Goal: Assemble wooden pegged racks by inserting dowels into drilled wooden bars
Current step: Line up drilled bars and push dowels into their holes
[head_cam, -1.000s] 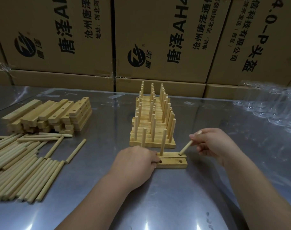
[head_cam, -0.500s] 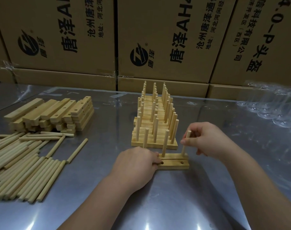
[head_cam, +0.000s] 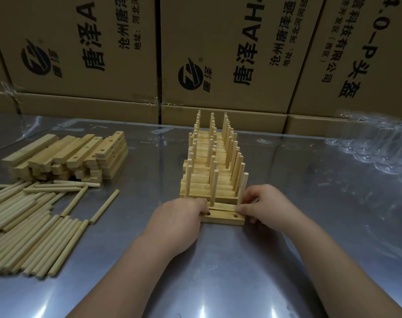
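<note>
Fingertips of the left hand (head_cam: 180,222) press down on the left end of the two bars (head_cam: 223,214) lying side by side on the metal table (head_cam: 287,260), curled together and pinning the wood, probably so it cannot slide. At 3 o'clock from them, the right hand (head_cam: 267,206) pinches the right end, thumb tip beside the near bar's empty hole, the other fingers bent behind; how tightly they close is hard to tell. Two dowels stand upright in the far bar: one (head_cam: 214,189) at its middle, one (head_cam: 243,188) at the right end, touching the right fingers. The near bar's holes are empty. At 12 o'clock, just beyond, finished racks (head_cam: 209,171) sit in a row. Loose dowels (head_cam: 30,226) and spare bars (head_cam: 69,157) wait at 9 to 10 o'clock, handy for the left hand.
</note>
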